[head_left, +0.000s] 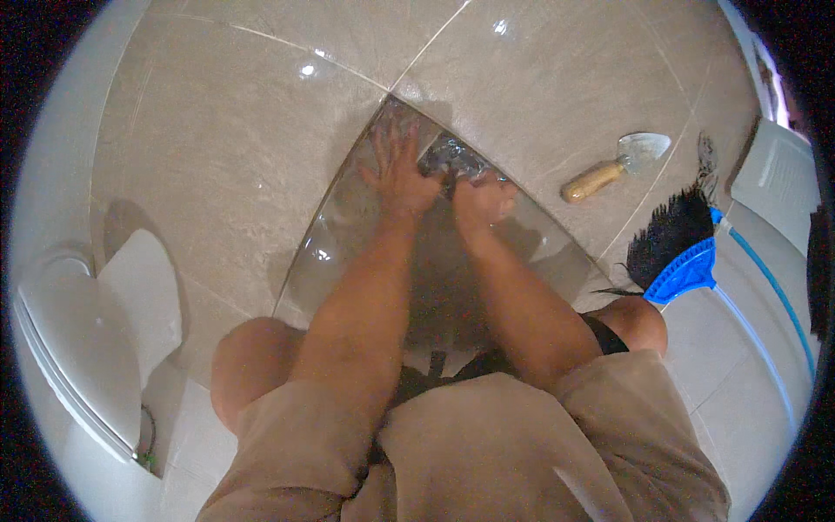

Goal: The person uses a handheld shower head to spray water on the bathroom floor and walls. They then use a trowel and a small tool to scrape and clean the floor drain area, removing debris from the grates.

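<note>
A pale tiled floor is spread across most of the frame. At its centre a square wet tile is seen, judged to be already laid in its place; its upper edges look dark and left unfilled, unlike the pale joints above. A white toilet is seen at left; at right, a blue broom and a trowel are left lying. The left hand is laid flat, fingers spread, near the tile's top corner; the right hand is rested beside a dark glossy patch, and whether anything is gripped there cannot be told
</note>
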`<action>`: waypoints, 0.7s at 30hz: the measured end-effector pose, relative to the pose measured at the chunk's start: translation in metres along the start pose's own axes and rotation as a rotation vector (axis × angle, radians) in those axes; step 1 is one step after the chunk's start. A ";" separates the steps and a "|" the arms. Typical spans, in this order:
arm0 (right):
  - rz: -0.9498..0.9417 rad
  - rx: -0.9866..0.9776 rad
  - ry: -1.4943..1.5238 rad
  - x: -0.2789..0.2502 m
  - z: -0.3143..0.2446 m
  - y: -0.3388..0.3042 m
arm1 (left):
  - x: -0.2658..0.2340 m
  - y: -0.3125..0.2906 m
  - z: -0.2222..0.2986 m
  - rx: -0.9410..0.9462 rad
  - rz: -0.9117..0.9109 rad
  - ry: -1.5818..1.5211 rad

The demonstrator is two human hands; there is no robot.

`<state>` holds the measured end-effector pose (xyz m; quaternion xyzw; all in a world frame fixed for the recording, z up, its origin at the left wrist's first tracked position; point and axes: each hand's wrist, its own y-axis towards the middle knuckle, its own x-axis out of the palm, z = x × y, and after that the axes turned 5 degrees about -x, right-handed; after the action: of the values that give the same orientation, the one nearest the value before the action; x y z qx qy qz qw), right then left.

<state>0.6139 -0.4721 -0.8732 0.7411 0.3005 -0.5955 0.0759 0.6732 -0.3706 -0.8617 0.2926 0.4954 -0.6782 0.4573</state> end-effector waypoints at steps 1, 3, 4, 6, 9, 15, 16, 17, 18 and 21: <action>-0.033 -0.105 0.093 -0.007 0.009 0.001 | 0.001 0.000 0.002 0.001 0.051 -0.022; -0.326 -0.122 0.505 -0.031 0.030 0.011 | 0.008 0.004 0.006 -0.062 0.058 -0.036; -0.292 -0.254 0.540 -0.047 0.041 0.007 | 0.014 0.004 0.007 -0.073 0.120 -0.031; -0.205 -0.387 0.537 -0.083 0.057 -0.001 | 0.026 0.002 0.010 -0.096 0.219 -0.028; -0.202 -0.337 0.466 -0.139 0.069 0.010 | 0.036 -0.001 0.008 -0.045 0.365 0.068; -0.253 -0.420 0.391 -0.159 0.063 0.027 | 0.035 -0.005 0.009 0.059 0.248 0.109; -0.277 -0.416 0.397 -0.154 0.062 0.022 | 0.036 -0.012 0.010 0.160 0.287 0.182; -0.324 -0.366 0.378 -0.150 0.060 0.015 | 0.037 -0.025 0.008 0.248 0.249 0.211; -0.345 -0.413 0.396 -0.148 0.058 0.009 | 0.038 -0.037 0.007 0.313 0.165 0.261; -0.427 -0.443 0.399 -0.145 0.055 -0.009 | 0.046 -0.058 0.008 0.476 -0.049 0.270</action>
<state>0.5473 -0.5422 -0.7517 0.7288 0.5791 -0.3623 0.0484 0.6021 -0.3876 -0.8746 0.4674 0.3855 -0.7413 0.2888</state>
